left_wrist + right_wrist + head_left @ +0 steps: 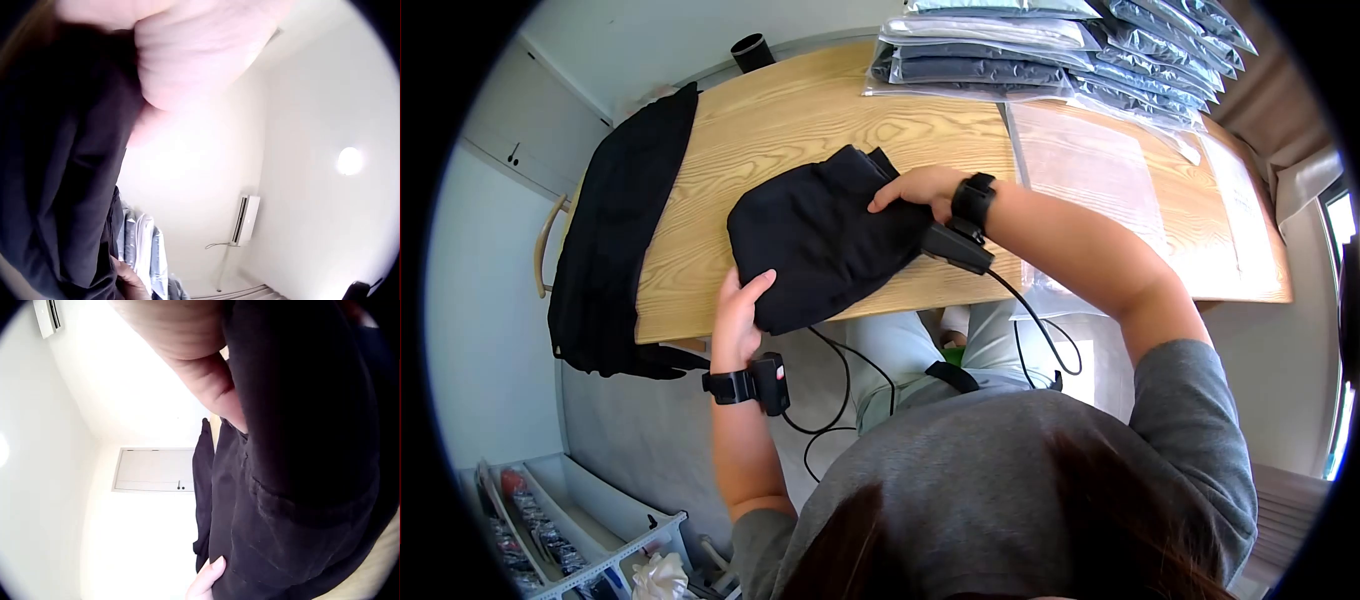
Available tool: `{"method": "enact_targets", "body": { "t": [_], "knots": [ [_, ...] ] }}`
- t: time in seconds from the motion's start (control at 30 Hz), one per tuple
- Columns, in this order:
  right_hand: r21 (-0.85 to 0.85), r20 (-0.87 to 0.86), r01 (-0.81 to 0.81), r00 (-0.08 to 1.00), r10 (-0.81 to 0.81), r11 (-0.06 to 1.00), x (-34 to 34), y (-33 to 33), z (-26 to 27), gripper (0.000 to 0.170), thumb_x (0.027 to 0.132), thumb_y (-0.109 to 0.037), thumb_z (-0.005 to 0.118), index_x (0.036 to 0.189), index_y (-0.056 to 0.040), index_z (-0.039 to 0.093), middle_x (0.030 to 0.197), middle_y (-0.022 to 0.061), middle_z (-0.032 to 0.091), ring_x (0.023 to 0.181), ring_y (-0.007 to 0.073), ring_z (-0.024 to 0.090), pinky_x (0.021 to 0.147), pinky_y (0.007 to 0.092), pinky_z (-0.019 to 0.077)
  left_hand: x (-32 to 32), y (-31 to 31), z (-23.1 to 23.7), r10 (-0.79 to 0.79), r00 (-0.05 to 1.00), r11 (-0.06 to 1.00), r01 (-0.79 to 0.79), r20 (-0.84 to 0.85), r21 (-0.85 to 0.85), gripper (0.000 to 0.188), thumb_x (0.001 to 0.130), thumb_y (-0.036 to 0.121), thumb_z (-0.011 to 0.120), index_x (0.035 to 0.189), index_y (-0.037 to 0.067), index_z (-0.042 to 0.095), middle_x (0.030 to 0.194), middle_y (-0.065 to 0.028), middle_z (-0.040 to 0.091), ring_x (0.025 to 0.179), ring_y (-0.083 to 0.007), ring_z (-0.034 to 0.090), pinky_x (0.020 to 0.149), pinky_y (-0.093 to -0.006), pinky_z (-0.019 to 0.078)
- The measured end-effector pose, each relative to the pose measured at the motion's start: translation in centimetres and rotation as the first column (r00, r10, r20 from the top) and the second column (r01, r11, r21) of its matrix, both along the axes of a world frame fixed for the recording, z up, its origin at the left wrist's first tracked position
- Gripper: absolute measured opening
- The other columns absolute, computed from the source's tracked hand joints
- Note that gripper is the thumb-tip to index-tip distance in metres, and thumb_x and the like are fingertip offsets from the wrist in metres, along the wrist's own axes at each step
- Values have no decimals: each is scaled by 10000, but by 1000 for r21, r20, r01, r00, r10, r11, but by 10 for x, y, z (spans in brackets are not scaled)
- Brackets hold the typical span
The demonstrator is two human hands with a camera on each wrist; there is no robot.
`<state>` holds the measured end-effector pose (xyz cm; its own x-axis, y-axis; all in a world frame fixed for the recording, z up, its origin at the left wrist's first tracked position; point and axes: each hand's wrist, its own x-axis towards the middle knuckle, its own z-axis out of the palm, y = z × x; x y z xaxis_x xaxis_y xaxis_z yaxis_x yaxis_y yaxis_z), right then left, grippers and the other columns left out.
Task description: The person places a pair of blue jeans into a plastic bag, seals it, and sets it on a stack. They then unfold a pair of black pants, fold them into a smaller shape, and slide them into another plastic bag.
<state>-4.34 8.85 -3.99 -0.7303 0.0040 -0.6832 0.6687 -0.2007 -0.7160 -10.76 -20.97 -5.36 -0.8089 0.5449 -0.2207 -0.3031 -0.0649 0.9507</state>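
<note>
A black garment (pixel 825 235), folded into a thick bundle, is held between both hands over the front part of the wooden table. My left hand (pixel 738 312) grips its lower left corner, thumb on top and the fingers hidden beneath. At the upper right edge, my right hand (pixel 925 190) holds the cloth with its thumb over the top; the other fingers are mostly out of sight. Up close in the right wrist view, a stitched seam runs across the dark cloth (pixel 300 456). The left wrist view shows the bundle's folded layers (pixel 69 162).
Another long black garment (pixel 615 230) drapes over the table's left edge. Stacks of clothes in clear bags (pixel 990 65) stand at the back right. Clear plastic sheets (pixel 1090 170) lie on the right side of the table (pixel 790 110). A black cup (pixel 752 53) is at the back; cables trail from both wrists.
</note>
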Motion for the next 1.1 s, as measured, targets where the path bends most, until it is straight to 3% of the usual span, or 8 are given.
{"method": "enact_targets", "body": {
  "t": [0.2, 0.4, 0.47, 0.57, 0.67, 0.73, 1.0, 1.1],
  "knots": [
    [-234, -317, 150, 922, -222, 961, 69, -11, 24, 319, 836, -56, 618, 1125, 65, 560, 1084, 163, 648, 939, 227, 651, 849, 327, 530, 38, 23, 45, 10, 998, 984, -21, 62, 175, 584, 788, 13, 613, 1336, 5, 411, 1198, -129, 566, 1064, -224, 577, 920, -346, 471],
    [19, -559, 481, 732, -389, 877, 123, -28, 27, 735, 823, 27, 591, 1460, -20, 227, 1321, 194, 478, 1105, 231, 562, 914, 284, 462, 61, 79, 50, -97, 977, 992, 110, -189, 57, 635, 778, 15, 630, 1355, -26, 367, 1257, -140, 522, 1100, -211, 549, 939, -349, 455],
    [382, -781, 495, 625, -15, 781, 127, -22, 1, 665, 817, 62, 566, 1428, -22, 319, 1331, 156, 470, 1107, 210, 549, 925, 274, 452, 65, 101, 34, -176, 932, 983, 181, -318, -14, 666, 784, 35, 649, 1373, -25, 344, 1247, -132, 518, 1069, -177, 544, 908, -308, 454],
    [69, -648, 322, 734, -203, 944, 136, -15, -4, 398, 912, -141, 563, 1270, 21, 502, 1233, 118, 551, 1048, 172, 567, 922, 276, 442, 92, 124, 35, -332, 875, 943, 306, -353, -131, 631, 840, 112, 654, 1387, 13, 354, 1164, -86, 531, 995, -142, 527, 864, -283, 445],
    [-313, -429, 423, 736, -524, 850, 141, -18, -4, 597, 916, -466, 553, 1176, 71, 544, 1065, 119, 624, 952, 128, 578, 846, 271, 465, 111, 128, 30, -497, 560, 860, 418, -663, -292, 621, 855, 292, 658, 1346, 0, 416, 1211, -127, 487, 1064, -213, 489, 918, -333, 405],
    [-114, -497, 343, 793, -352, 933, 144, -19, 4, 541, 896, -423, 604, 1148, 53, 554, 1028, 111, 632, 931, 136, 587, 813, 269, 482, 119, 130, 20, -461, 275, 864, 355, -844, -357, 637, 792, 293, 721, 1273, -43, 471, 1230, -199, 468, 1113, -338, 469, 950, -403, 397],
    [-161, -381, 567, 719, -581, 808, 157, -24, 4, 263, 892, -151, 612, 1065, 45, 581, 939, 102, 646, 812, 140, 617, 705, 272, 511, 120, 128, 40, -670, 353, 700, 593, -653, -397, 533, 791, 168, 676, 1262, -18, 509, 1319, -145, 470, 1221, -254, 452, 1002, -354, 365],
    [-300, -422, 573, 637, -645, 763, 189, -9, 24, 249, 908, -109, 587, 1100, 49, 572, 1010, 101, 654, 879, 146, 628, 768, 269, 518, 106, 140, 70, -563, 635, 772, 633, -528, -62, 287, 918, 151, 557, 1172, 19, 565, 1189, -84, 574, 1103, -160, 528, 919, -294, 419]
  ]
}}
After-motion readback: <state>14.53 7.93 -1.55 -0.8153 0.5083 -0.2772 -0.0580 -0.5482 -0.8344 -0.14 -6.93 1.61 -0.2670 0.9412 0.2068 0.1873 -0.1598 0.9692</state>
